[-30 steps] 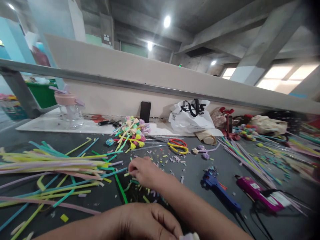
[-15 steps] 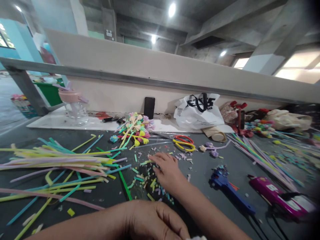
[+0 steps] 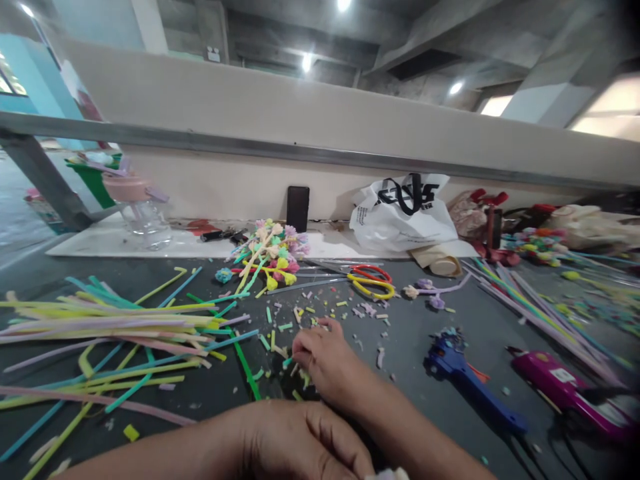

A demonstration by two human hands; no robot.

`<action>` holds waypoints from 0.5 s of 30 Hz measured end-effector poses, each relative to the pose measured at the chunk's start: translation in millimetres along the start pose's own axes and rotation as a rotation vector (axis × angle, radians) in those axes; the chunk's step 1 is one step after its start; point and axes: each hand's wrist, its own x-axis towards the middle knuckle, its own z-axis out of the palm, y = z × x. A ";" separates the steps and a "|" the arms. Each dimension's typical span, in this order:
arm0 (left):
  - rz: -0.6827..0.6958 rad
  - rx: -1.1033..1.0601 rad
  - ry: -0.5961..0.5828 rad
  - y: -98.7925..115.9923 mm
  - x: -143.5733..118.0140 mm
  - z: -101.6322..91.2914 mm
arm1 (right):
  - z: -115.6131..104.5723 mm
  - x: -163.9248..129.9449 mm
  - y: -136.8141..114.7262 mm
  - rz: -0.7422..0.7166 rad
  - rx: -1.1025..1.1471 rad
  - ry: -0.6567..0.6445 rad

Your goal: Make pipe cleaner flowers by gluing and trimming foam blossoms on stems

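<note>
The right hand [image 3: 323,360] reaches out over the dark table [image 3: 410,373], fingers bent together and pinching down among a scatter of short straw bits [image 3: 280,337], with what looks like a small teal piece at its fingertips; whether that piece is truly held or only touched cannot be told. The left hand [image 3: 305,447] lies near the bottom edge, curled loosely shut, and a pale lump peeks out just beside it at the frame's edge, though the pictures do not show whether the fingers grip it. Judging from how things lie, the work seems partly done: a bunch of finished straw flowers [image 3: 270,257] sits at the back of the table, and a couple of loose purple flowers [image 3: 427,293] lie to the right of the scissors [image 3: 370,281], which rest untouched near the flowers. A great deal seems left: a big pile of long uncut straws [image 3: 100,327] stretches across the left side, and more long straws [image 3: 530,300] fan out at the right. A blue glue gun [image 3: 470,380] and a pink glue gun [image 3: 560,387] lie on the table well apart from both hands.
</note>
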 end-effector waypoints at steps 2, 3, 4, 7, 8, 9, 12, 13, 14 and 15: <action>0.001 -0.006 0.003 -1.6 0.9 -1.1 | -8.8 -3.6 -0.8 -0.029 0.044 -0.010; 0.001 -0.011 0.004 -2.4 1.4 -1.6 | -12.1 -4.1 -0.8 -0.046 0.066 0.000; 0.001 -0.019 0.002 -3.0 1.7 -1.9 | -14.6 -3.4 -0.8 -0.051 0.083 0.023; -0.002 -0.048 -0.036 -2.9 1.8 -0.8 | -17.5 5.9 -1.9 -0.015 0.072 0.089; -0.001 -0.056 -0.050 -2.0 1.5 0.3 | -17.0 11.2 -2.9 -0.008 0.053 0.091; 0.000 -0.061 -0.065 -0.8 1.0 1.5 | -15.8 17.0 -4.2 -0.018 0.029 0.073; 0.015 -0.058 -0.074 3.7 -0.6 5.1 | -7.6 34.8 -7.9 -0.079 -0.018 -0.034; 0.024 -0.052 -0.073 4.9 -1.0 5.8 | -4.0 39.6 -8.4 -0.085 -0.018 -0.067; 0.037 -0.045 -0.070 5.6 -1.0 6.1 | -0.5 43.3 -8.4 -0.073 -0.010 -0.091; 0.054 -0.041 -0.067 5.9 -0.8 6.1 | 2.4 45.7 -7.9 -0.059 -0.004 -0.103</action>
